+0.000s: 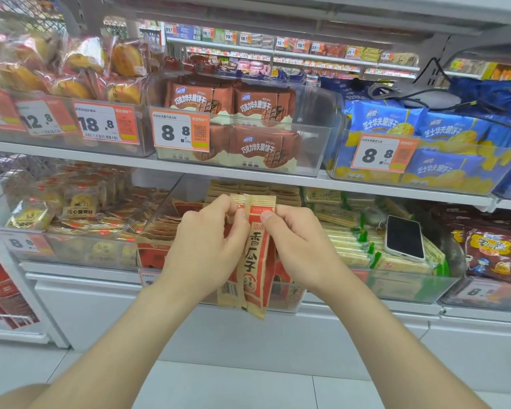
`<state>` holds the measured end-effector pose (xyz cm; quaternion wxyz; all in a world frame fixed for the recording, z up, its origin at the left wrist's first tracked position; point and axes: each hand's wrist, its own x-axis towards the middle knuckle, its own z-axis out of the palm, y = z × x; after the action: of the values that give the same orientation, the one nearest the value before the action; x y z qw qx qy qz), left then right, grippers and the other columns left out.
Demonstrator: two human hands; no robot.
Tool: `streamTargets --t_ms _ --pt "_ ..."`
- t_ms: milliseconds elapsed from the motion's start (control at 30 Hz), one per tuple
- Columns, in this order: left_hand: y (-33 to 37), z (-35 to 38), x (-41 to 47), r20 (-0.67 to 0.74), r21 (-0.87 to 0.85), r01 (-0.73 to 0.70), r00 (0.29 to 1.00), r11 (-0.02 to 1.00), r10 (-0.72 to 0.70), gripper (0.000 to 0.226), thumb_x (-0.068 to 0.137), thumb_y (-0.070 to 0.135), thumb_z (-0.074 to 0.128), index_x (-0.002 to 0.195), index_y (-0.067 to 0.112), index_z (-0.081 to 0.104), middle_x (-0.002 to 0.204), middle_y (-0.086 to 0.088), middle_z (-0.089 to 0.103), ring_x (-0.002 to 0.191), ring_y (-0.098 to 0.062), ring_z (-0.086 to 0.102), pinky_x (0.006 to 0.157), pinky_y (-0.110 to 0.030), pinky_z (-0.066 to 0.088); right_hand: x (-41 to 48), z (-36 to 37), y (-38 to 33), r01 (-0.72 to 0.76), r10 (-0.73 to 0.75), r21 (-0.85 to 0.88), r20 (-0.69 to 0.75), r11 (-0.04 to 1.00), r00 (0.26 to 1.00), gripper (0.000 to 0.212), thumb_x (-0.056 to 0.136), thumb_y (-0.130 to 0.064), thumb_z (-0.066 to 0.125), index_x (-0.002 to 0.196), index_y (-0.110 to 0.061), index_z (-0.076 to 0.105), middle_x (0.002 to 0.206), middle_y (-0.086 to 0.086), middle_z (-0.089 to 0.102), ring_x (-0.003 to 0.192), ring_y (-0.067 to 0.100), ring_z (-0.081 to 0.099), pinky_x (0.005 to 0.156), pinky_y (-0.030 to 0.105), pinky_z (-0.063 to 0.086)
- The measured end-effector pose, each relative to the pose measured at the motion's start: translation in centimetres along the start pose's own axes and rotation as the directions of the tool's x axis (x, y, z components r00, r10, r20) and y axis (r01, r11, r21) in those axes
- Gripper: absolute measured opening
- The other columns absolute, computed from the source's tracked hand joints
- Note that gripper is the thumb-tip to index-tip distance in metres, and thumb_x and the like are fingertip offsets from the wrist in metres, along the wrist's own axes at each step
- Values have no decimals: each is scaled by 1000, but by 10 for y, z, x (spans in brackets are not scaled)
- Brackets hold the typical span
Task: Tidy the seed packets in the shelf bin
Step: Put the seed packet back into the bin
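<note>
A small stack of tan and red seed packets point(255, 255) stands upright in front of the clear shelf bin point(157, 215) on the lower shelf. My left hand point(202, 246) grips the stack's left side, its fingertips pinching the top edge. Pressed against the right side, my right hand point(300, 246) holds the stack with its thumb on the front of the nearest packet. More seed packets point(163, 228) lie tilted and piled inside the bin behind my hands; its front is hidden by them.
A phone point(404, 237) lies on green and cream packets in the bin to the right. Bins of pastries sit to the left. The shelf above holds brown wafer packs point(260, 107) and blue wafer packs point(425, 128). White floor lies below.
</note>
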<state>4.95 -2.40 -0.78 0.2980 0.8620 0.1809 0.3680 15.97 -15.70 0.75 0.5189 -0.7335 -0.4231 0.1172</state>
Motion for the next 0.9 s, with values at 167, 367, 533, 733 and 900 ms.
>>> streamTargets --t_ms 167,367,533,733,900 --pt "-1 -2 4 25 -63 36 999 997 -35 30 111 39 50 86 28 63 75 14 71 72 -11 68 67 -35 54 -1 1 -2 65 -65 11 -24 998 998 42 116 -30 43 92 -12 73 84 9 77 81 30 74 80 55 59" --pt "2 -5 3 16 -171 26 1000 985 -23 32 114 41 42 90 24 56 75 15 67 66 -6 61 58 -18 43 -1 1 2 148 -149 85 13 985 989 45 115 -40 42 101 -6 70 89 22 71 85 45 70 72 62 62" --pt "4 -5 -4 116 -217 -15 992 976 41 44 104 65 44 101 22 52 72 5 68 59 -13 58 58 -30 46 2 -4 4 184 -180 82 -59 979 982 23 111 -31 60 108 -24 82 91 2 81 87 26 77 78 50 66" --pt "2 -1 -3 141 -253 -47 986 966 85 34 113 54 37 112 29 59 90 2 72 84 -19 67 79 -53 55 4 2 5 134 -122 124 -103 983 987 20 108 -28 58 95 -22 72 85 13 71 76 19 63 77 61 60" --pt "6 1 0 146 -341 -41 984 939 97 29 117 42 40 113 27 65 96 2 70 90 -22 64 84 -52 54 4 5 3 126 -104 142 -154 982 983 22 104 -37 56 96 -23 70 84 6 72 75 27 63 77 60 59"
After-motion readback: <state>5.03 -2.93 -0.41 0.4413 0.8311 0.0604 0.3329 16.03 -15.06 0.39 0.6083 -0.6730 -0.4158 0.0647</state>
